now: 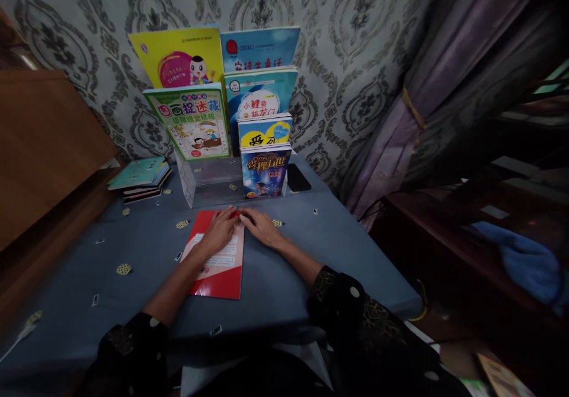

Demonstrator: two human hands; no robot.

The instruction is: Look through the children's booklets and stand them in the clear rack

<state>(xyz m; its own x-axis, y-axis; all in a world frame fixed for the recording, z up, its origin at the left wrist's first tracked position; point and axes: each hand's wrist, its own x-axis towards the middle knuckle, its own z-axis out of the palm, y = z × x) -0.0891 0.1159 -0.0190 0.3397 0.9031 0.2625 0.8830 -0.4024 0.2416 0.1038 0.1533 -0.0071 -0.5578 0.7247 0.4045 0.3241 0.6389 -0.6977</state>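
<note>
A red and pink book (231, 278) lies flat on the table in front of me, with pale text boxes on its upper face. My left hand (220, 230) rests across its upper part, fingers stretched toward the top edge. At the book's top right corner is my right hand (262, 228), its fingertips close to those of my left hand and its thumb slightly apart from the fingers. Just beyond both hands stands a clear stepped book rack (208, 186). A dark blue book (264, 172) leans at its front right.
On the rack are a green picture book (195, 124), a yellow book (178, 53) and several blue ones. A dark phone (298, 178) lies right of the rack. Thin books are stacked (140, 175) at the left. A cable (20, 341) crosses the left front edge; a purple curtain (400, 112) hangs right.
</note>
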